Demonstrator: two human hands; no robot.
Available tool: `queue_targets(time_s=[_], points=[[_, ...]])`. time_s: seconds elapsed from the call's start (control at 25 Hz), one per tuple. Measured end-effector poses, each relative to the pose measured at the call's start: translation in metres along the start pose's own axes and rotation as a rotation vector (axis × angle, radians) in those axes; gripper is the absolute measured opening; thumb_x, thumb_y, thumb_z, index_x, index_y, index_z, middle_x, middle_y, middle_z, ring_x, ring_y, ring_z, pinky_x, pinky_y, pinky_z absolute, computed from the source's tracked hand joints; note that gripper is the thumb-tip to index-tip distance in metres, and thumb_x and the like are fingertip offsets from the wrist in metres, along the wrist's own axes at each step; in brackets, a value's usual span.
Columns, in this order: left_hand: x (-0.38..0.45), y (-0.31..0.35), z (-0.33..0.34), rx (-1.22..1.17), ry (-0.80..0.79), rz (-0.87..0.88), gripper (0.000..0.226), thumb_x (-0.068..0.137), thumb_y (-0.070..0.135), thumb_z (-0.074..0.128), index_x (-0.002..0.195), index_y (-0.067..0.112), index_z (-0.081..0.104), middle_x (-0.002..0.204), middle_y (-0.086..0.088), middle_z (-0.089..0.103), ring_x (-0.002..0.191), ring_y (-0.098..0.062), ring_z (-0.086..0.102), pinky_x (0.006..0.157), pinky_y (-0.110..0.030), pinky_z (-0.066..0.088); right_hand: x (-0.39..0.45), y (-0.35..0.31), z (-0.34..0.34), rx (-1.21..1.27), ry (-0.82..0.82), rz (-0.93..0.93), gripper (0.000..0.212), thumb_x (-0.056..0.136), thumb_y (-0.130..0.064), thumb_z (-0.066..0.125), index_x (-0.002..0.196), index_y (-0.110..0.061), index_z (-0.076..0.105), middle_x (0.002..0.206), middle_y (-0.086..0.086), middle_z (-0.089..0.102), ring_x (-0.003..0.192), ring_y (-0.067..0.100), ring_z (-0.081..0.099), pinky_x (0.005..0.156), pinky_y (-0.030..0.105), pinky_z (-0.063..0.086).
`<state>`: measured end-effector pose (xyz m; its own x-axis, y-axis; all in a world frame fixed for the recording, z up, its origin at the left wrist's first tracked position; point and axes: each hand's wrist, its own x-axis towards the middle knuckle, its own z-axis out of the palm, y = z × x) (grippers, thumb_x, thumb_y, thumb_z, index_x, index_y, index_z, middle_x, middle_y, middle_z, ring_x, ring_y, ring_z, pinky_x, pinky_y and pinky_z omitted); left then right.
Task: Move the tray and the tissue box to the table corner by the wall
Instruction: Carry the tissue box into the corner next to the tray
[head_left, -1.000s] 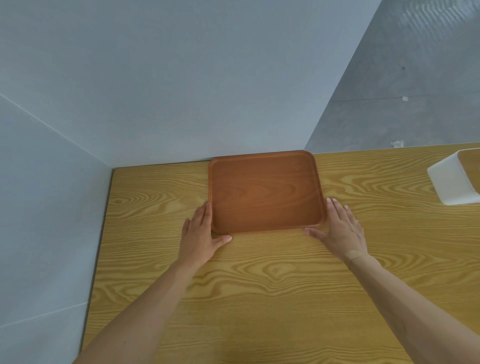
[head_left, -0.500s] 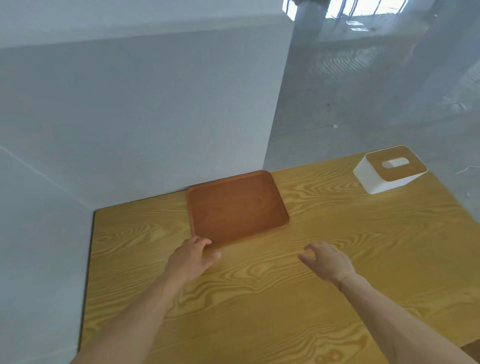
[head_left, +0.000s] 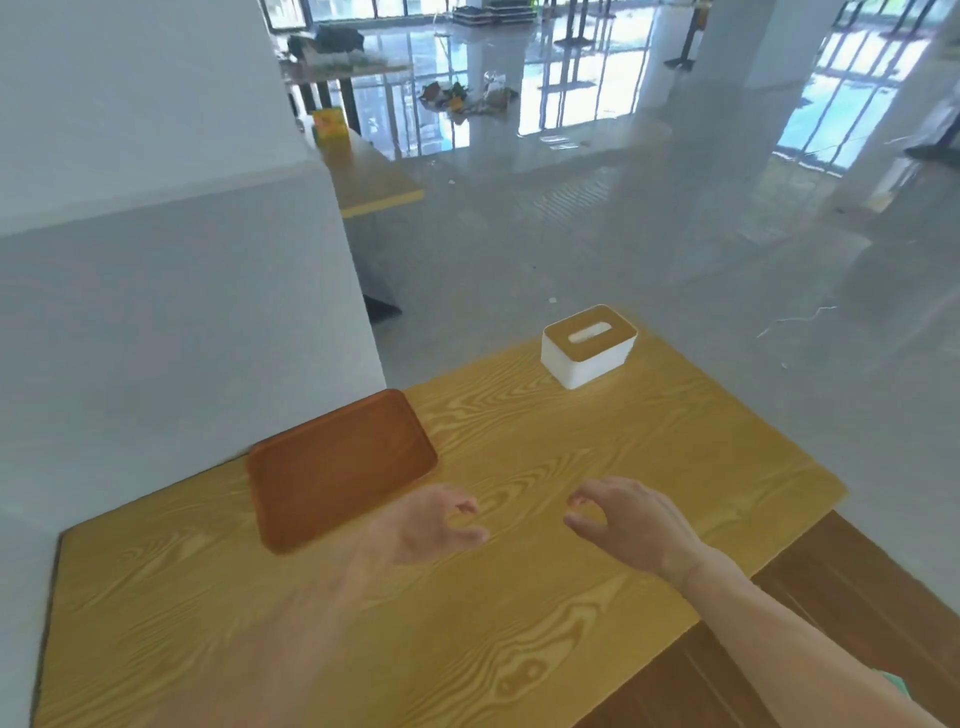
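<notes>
Two hands empty, fingers loosely spread: left hand (head_left: 431, 525), right hand (head_left: 631, 519) | tray (head_left: 337, 467) lies by wall | tissue box (head_left: 589, 345) at far table (head_left: 675, 467) edge, well apart | advise: grip box's opposite sides, lift clear, set beside tray.

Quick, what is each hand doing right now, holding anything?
Left hand: open, empty, above the table beside the tray.
Right hand: open, empty, fingers loosely curled.
</notes>
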<state>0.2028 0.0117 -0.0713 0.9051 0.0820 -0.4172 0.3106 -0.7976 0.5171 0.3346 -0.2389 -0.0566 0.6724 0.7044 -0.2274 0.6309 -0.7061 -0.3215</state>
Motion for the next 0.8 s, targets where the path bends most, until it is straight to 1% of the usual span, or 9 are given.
queue_targets(time_s=[0.04,0.12,0.24,0.36,0.52,0.6,0.72,0.8], points=[[0.003,0.023,0.003,0.018,0.021,0.049,0.051,0.090,0.057,0.060,0.132,0.027,0.058,0.134,0.011,0.055,0.123,-0.010,0.051,0.100,-0.024,0.036,-0.017,0.016,-0.011,-0.004,0.034,0.002,0.033,0.098,-0.057,0.049,0.120,-0.035,0.062,0.126,-0.014,0.065,0.116,0.013,0.059,0.090,0.032,0.049],[0.008,0.067,0.012,0.044,0.034,0.132,0.054,0.089,0.061,0.058,0.134,0.030,0.056,0.135,0.011,0.054,0.123,-0.010,0.051,0.105,-0.030,0.038,-0.052,0.049,-0.028,-0.006,0.093,0.027,0.035,0.098,-0.058,0.048,0.122,-0.036,0.061,0.127,-0.014,0.064,0.117,0.013,0.059,0.090,0.033,0.049],[0.020,0.118,0.026,0.078,0.017,0.191,0.056,0.085,0.069,0.053,0.131,0.036,0.055,0.135,0.011,0.052,0.125,-0.013,0.051,0.108,-0.040,0.039,-0.093,0.090,-0.045,-0.007,0.148,0.077,0.037,0.097,-0.058,0.048,0.123,-0.036,0.062,0.128,-0.013,0.065,0.116,0.012,0.060,0.089,0.032,0.047],[0.039,0.157,0.042,0.170,-0.016,0.236,0.054,0.087,0.069,0.051,0.131,0.038,0.056,0.138,0.012,0.051,0.127,-0.014,0.049,0.108,-0.041,0.038,-0.123,0.126,-0.053,-0.027,0.169,0.120,0.039,0.098,-0.057,0.048,0.126,-0.033,0.062,0.131,-0.012,0.064,0.117,0.013,0.061,0.090,0.032,0.047],[0.070,0.186,0.054,0.275,-0.046,0.299,0.052,0.090,0.068,0.047,0.133,0.039,0.053,0.145,0.011,0.048,0.133,-0.015,0.046,0.110,-0.038,0.033,-0.141,0.162,-0.056,-0.021,0.168,0.203,0.041,0.098,-0.056,0.047,0.129,-0.033,0.060,0.134,-0.011,0.063,0.120,0.014,0.059,0.098,0.034,0.045],[0.089,0.194,0.055,0.318,-0.053,0.319,0.052,0.091,0.067,0.045,0.134,0.039,0.052,0.146,0.010,0.047,0.134,-0.016,0.045,0.111,-0.039,0.033,-0.142,0.177,-0.057,-0.027,0.156,0.232,0.040,0.098,-0.055,0.047,0.129,-0.033,0.059,0.134,-0.010,0.063,0.122,0.013,0.057,0.101,0.035,0.045],[0.122,0.204,0.053,0.373,-0.035,0.345,0.052,0.093,0.066,0.042,0.135,0.037,0.052,0.149,0.010,0.046,0.138,-0.016,0.041,0.113,-0.039,0.028,-0.130,0.200,-0.065,-0.045,0.135,0.252,0.041,0.099,-0.054,0.046,0.131,-0.032,0.059,0.134,-0.010,0.063,0.122,0.014,0.056,0.101,0.036,0.045],[0.145,0.207,0.047,0.390,-0.012,0.344,0.051,0.094,0.064,0.042,0.137,0.037,0.051,0.150,0.012,0.045,0.140,-0.013,0.038,0.114,-0.038,0.024,-0.111,0.212,-0.075,-0.064,0.123,0.255,0.042,0.099,-0.055,0.045,0.131,-0.032,0.059,0.133,-0.010,0.064,0.119,0.013,0.058,0.100,0.034,0.045]])
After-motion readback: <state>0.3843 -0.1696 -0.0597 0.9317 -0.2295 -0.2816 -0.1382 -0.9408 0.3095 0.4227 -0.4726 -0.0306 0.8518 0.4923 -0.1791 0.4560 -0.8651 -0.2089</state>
